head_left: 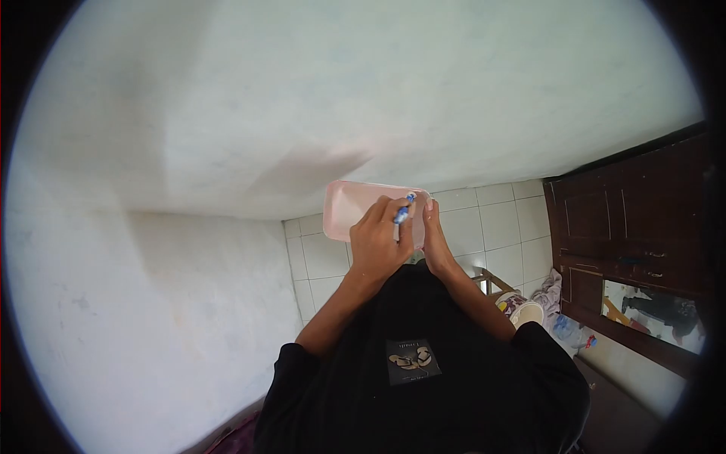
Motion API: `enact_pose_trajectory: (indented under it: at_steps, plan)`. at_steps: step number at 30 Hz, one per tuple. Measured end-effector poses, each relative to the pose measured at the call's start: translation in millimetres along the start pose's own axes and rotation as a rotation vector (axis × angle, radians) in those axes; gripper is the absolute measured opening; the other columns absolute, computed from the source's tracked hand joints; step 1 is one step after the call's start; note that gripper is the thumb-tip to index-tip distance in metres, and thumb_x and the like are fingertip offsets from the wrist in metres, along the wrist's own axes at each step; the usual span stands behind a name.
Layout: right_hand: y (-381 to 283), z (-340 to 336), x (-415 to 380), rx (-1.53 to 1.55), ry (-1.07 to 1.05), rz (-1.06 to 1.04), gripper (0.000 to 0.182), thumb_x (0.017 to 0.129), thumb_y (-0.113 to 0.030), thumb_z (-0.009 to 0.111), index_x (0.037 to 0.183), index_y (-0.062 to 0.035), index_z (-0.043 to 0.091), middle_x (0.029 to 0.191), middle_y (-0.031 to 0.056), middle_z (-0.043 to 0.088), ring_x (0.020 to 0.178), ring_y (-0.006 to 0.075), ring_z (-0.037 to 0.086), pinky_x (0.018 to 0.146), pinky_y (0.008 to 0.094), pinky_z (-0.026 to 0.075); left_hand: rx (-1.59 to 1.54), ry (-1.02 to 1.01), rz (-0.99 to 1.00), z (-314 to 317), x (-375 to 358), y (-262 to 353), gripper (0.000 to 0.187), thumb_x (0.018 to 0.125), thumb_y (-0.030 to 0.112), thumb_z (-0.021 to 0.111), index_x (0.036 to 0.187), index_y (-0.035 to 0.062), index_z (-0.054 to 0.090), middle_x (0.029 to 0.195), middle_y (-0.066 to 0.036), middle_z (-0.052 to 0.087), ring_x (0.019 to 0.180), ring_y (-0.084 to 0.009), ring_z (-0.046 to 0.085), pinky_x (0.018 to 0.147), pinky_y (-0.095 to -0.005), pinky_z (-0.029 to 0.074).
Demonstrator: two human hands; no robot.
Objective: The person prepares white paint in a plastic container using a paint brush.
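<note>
A pale pink plastic container point(342, 212), rectangular with rounded corners, is in front of my chest, near the wall. My left hand point(378, 240) is over its middle, fingers closed round a small blue-and-white pen-like stick point(401, 216). Its upper end pokes out above my fingers; the lower part is hidden by the hand. My right hand point(436, 244) lies along the container's right side, fingers wrapped against the edge and supporting it.
A pale wall point(423, 98) rises ahead and another point(212, 303) on the left. White floor tiles point(495, 219) show below. To the right stand a dark wooden cabinet point(631, 212), a small wooden stool point(488, 281), a pale bucket point(527, 312) and plastic bottles point(566, 329).
</note>
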State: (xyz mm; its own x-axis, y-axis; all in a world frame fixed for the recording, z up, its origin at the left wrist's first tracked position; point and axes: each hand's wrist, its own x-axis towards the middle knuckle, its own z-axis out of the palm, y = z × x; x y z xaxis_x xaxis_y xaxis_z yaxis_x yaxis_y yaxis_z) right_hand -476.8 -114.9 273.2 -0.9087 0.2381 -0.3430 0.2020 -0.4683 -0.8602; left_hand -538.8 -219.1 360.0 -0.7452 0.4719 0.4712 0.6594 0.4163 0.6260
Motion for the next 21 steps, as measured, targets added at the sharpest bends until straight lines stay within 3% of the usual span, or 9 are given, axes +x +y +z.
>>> enact_pose_trajectory:
  at_steps: [2,4,8,10,14,16,21]
  plan:
    - [0.0,-1.4,2.5,-0.020,0.017,-0.006,0.056,0.101,-0.051,0.023,0.134,-0.0070,0.030,0.129,0.0119,0.039,0.125,0.0215,0.035,0.106,0.0358,0.029,-0.090,0.073,-0.066,2.5,1.2,-4.4,0.014,0.079,0.001,0.061,0.093,-0.0011,0.059,0.082,-0.013,0.059,0.066,-0.0280,0.062,0.055,-0.0347,0.050]
    - [5.7,-3.4,6.2,-0.038,-0.001,0.019,0.071,0.095,-0.063,0.022,0.144,-0.0120,0.020,0.137,0.0113,0.037,0.127,0.0213,0.039,0.099,0.0373,0.041,-0.200,0.158,-0.165,8.9,1.4,-6.0,0.011,0.081,-0.002,0.060,0.092,-0.0047,0.059,0.081,-0.015,0.061,0.065,-0.0296,0.065,0.058,-0.0331,0.054]
    - [6.9,-0.3,6.0,-0.019,0.046,-0.063,0.060,0.099,-0.055,0.022,0.134,-0.0070,0.029,0.127,0.0112,0.039,0.124,0.0216,0.036,0.104,0.0357,0.031,-0.177,0.145,-0.218,15.3,-2.0,-1.4,0.011,0.081,-0.002,0.060,0.092,-0.0059,0.060,0.083,-0.016,0.061,0.068,-0.0301,0.066,0.059,-0.0330,0.056]
    - [12.8,-7.5,10.9,-0.003,0.010,0.025,0.074,0.094,-0.065,0.022,0.145,-0.0117,0.020,0.139,0.0095,0.036,0.130,0.0224,0.037,0.102,0.0391,0.039,-0.204,0.143,-0.269,17.3,-1.6,-2.2,0.011,0.082,-0.002,0.060,0.092,-0.0072,0.060,0.083,-0.016,0.061,0.068,-0.0302,0.066,0.058,-0.0332,0.056]
    - [10.4,-10.9,6.7,0.101,-0.003,0.094,0.073,0.094,-0.065,0.023,0.144,-0.0113,0.020,0.136,0.0092,0.038,0.126,0.0214,0.041,0.098,0.0384,0.042,-0.152,0.148,-0.272,16.5,-4.3,-7.9,0.010,0.081,-0.003,0.060,0.090,-0.0073,0.061,0.084,-0.016,0.061,0.067,-0.0301,0.066,0.058,-0.0328,0.056]
    - [10.2,-11.8,3.7,0.074,-0.015,0.081,0.072,0.095,-0.064,0.023,0.143,-0.0111,0.021,0.133,0.0096,0.040,0.119,0.0208,0.047,0.088,0.0359,0.049,-0.131,0.164,-0.262,12.5,-4.2,-7.5,0.009,0.081,-0.002,0.061,0.089,-0.0070,0.061,0.084,-0.016,0.061,0.067,-0.0290,0.066,0.058,-0.0319,0.056]
    - [6.5,-30.7,-6.4,0.026,0.034,0.007,0.062,0.099,-0.056,0.022,0.132,-0.0046,0.029,0.125,0.0138,0.039,0.123,0.0217,0.038,0.098,0.0369,0.040,0.016,0.187,-0.153,2.5,3.0,-6.0,0.011,0.080,0.000,0.062,0.091,-0.0019,0.061,0.083,-0.013,0.061,0.064,-0.0283,0.064,0.053,-0.0334,0.051]
